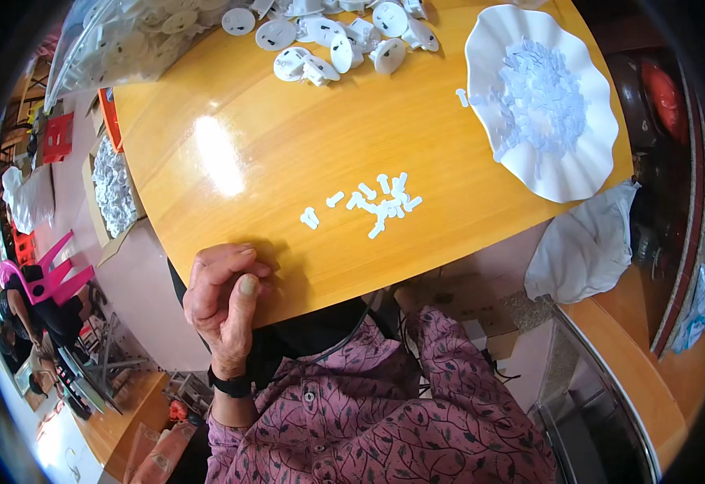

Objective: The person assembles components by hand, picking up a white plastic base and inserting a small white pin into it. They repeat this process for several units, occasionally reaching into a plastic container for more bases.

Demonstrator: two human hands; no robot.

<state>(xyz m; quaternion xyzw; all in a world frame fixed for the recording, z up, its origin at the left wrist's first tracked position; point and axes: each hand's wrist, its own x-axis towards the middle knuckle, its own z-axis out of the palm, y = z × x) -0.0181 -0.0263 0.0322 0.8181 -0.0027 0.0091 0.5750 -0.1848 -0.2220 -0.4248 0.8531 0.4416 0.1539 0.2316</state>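
My left hand [227,298] rests at the table's near edge, palm inward. Its fingers are loosely curled, with the thumb apart from them and nothing visible in its grasp. Past it, a small pile of white T-shaped plastic pieces [389,202] lies on the wooden table [288,145], a few of them scattered toward the hand. My right hand [406,298] is low beside the near edge, mostly hidden, and its fingers do not show. At the far right, a white wavy-rimmed dish [558,189] holds many small pale plastic pieces [542,97].
White round plastic parts [344,48] are heaped along the far edge. A clear plastic bag [118,48] of similar parts stands far left. One T-shaped piece [462,98] lies beside the dish. On the left floor are a carton [114,194] of white parts and a pink stool [50,270].
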